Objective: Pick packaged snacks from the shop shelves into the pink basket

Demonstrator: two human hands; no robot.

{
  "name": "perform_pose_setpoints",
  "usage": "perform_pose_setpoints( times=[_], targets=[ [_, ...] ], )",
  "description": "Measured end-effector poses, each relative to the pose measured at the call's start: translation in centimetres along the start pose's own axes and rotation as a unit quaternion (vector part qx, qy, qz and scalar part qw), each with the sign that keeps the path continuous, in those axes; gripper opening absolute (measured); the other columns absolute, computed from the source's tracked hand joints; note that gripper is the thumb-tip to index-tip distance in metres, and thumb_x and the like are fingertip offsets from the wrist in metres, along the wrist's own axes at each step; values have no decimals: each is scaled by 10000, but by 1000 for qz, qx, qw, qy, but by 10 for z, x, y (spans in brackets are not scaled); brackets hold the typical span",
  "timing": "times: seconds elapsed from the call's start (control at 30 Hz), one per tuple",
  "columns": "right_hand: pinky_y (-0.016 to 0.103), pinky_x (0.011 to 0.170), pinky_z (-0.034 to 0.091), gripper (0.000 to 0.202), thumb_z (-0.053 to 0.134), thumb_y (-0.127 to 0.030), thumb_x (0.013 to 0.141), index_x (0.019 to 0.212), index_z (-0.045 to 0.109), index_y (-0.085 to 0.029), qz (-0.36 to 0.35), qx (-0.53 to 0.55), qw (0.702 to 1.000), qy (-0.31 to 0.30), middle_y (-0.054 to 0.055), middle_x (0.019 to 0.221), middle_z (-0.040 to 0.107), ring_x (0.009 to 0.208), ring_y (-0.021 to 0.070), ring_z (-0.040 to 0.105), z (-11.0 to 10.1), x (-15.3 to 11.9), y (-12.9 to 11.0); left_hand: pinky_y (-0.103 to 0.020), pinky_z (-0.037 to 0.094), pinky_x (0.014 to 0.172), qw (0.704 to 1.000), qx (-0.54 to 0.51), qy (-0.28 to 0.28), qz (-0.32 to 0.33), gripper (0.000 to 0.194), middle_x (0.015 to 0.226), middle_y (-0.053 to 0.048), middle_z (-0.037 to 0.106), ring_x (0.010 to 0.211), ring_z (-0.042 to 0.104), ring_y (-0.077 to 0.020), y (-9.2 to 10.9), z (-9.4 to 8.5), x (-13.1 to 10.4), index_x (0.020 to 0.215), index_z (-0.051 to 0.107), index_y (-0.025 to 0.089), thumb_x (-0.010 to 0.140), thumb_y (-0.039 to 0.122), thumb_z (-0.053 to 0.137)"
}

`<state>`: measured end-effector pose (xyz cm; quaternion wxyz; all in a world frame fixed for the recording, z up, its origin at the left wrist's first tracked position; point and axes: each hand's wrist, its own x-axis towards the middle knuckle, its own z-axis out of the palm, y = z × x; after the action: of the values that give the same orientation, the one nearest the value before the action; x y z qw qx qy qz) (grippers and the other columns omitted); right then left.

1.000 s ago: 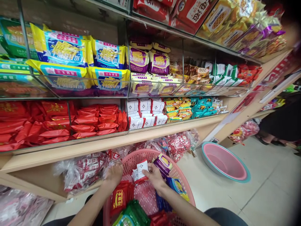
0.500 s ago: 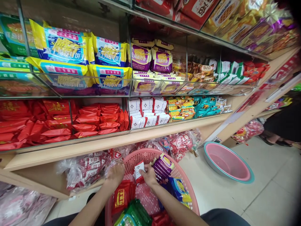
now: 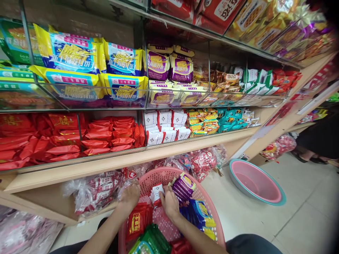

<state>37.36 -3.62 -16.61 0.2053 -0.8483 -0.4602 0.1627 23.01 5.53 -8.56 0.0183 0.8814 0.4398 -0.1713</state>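
Observation:
A pink perforated plastic basket (image 3: 210, 197) stands before me, holding snack packets sorted by kind. My left hand (image 3: 130, 194) is closed at its left rim, fingertips partly hidden. Inside the basket, my right hand (image 3: 170, 203) has its fingers and thumb against the right edge of a small stack of white-and-red packets (image 3: 157, 190). Purple soda biscuit packets (image 3: 184, 185) stand in a row just beyond that hand. Blue-and-yellow biscuit packets (image 3: 202, 211) lie along the right wall. Red packets (image 3: 137, 220) and green packets (image 3: 150, 241) are at the near left.
Shelves with glass dividers carry soda biscuits (image 3: 75, 51), red packets (image 3: 99, 134) and white packets (image 3: 168, 127). Plastic bags of goods (image 3: 97, 190) lie under the bottom shelf (image 3: 111, 158). Nested pink and blue basins (image 3: 258, 181) sit on the tiled floor. A person's feet (image 3: 304, 155) show at the right.
My right hand has shifted slightly, its fingers now flatter along the edge of the white packets, which sit a little lower. My left hand stays at the rim.

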Motion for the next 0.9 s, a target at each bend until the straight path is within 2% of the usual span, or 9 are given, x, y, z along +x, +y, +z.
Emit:
perform_pose_setpoints(
  times=[0.17,0.33,0.7,0.9],
  targets=[
    [309,844,445,337,369,-265,899,1125,592,-155,-31,-12,999,0,129,1114,629,1027,238,601,4,-1,0,-347,528,768,1000,0,-2,-2,450,1004,-247,673,947,671,-256,0,0,1,1246,510,-5,870,29,264],
    [305,851,447,368,338,-275,910,1147,591,-152,-34,2,999,6,132,1123,632,1031,241,602,6,-3,-1,-346,521,778,1000,4,-7,-2,448,1022,-242,673,967,665,-260,1,-1,0,1240,521,9,880,37,255],
    [323,844,459,399,338,-306,912,1199,550,-127,-34,30,999,-5,155,1182,604,1046,261,608,-3,-5,5,-336,511,777,1000,13,-11,-5,491,1051,-252,660,976,658,-264,1,1,0,1292,463,-13,872,35,212],
    [344,887,449,358,371,-304,890,1144,571,-149,-44,55,997,-9,148,1153,611,1060,269,596,-11,-9,6,-332,518,788,1000,14,-12,-8,491,1050,-258,661,997,654,-267,2,0,0,1292,457,-27,873,26,206]
  ],
)
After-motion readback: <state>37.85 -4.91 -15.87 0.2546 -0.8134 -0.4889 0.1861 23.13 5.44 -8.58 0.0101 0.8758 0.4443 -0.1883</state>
